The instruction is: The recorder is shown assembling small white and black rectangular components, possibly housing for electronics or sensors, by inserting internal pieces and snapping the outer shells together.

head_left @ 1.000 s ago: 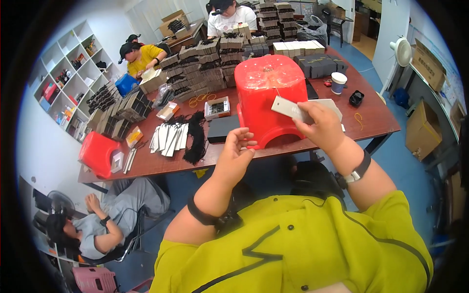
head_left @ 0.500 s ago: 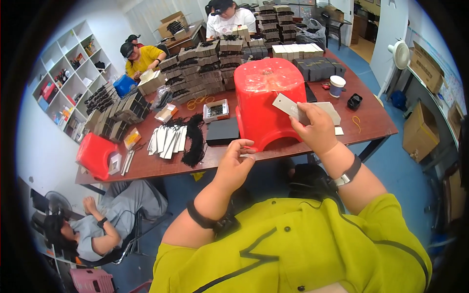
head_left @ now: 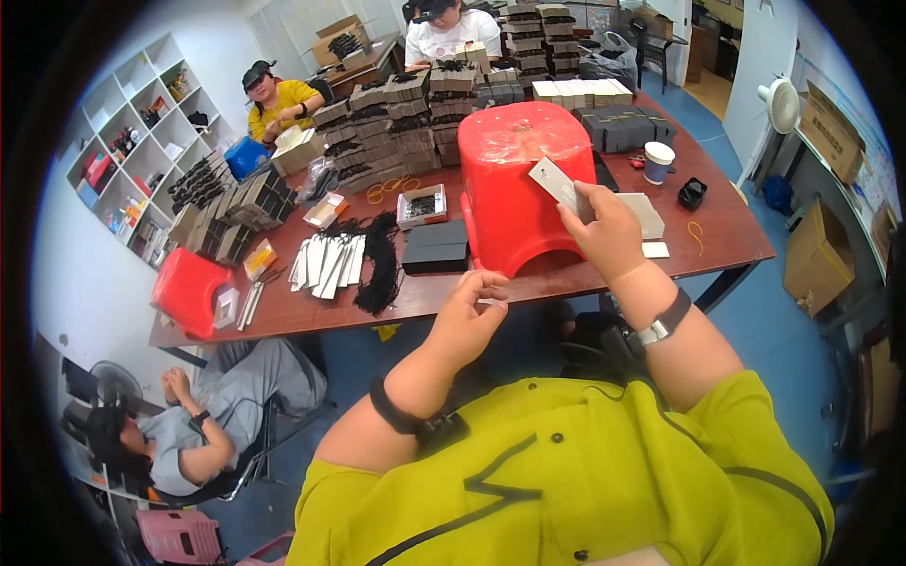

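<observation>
Red-brown table (head_left: 727,212) spans the middle of the frame, with a white shelf (head_left: 125,104) at upper left. Grey stacks (head_left: 396,123) rise at upper centre; before them, right of centre, stands an upturned red stool (head_left: 524,141). White strips (head_left: 326,264) lie left of centre. Near the frame's centre, the left hand (head_left: 469,316) is half curled; whether it grips anything, I cannot tell. Right of centre, the right hand (head_left: 609,226) pinches a pale tag (head_left: 557,186), tilted, in front of the stool.
</observation>
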